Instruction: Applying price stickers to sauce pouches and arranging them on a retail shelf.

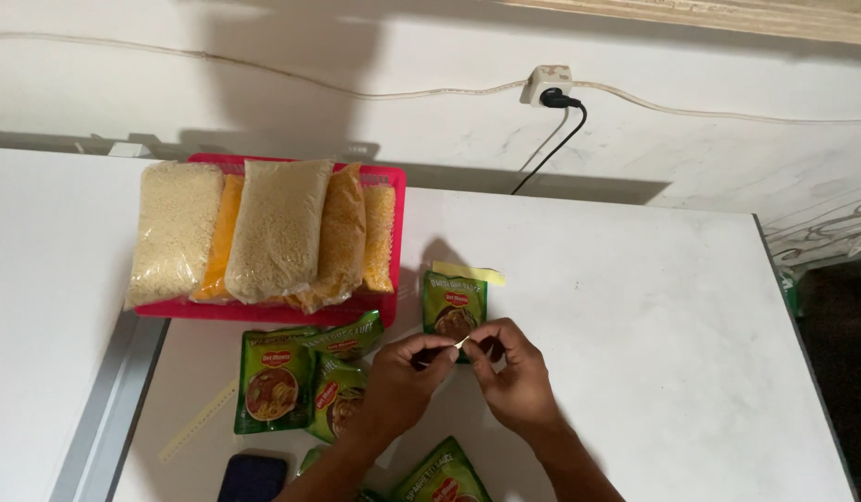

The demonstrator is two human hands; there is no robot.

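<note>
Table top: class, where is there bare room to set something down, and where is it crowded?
Bare: the table right of the right hand, out to its right edge, and the strip behind the upright green pouch. Crowded: the red basket of grain bags and green pouches by the left hand.

1. The surface (635, 307) is white and flat, butted against a second white top (40, 307) on the left, with a grey metal edge (110, 409) between them.
2. A red tray (393, 181) of grain bags (277, 228) sits at the far side, across the seam.
3. Green sauce pouches (274, 376) lie in a cluster near the front; one pouch (454, 302) lies apart, beside a yellow slip (468, 272).
4. A pale strip (198, 420) and a dark phone (252, 477) lie at the front left.
</note>
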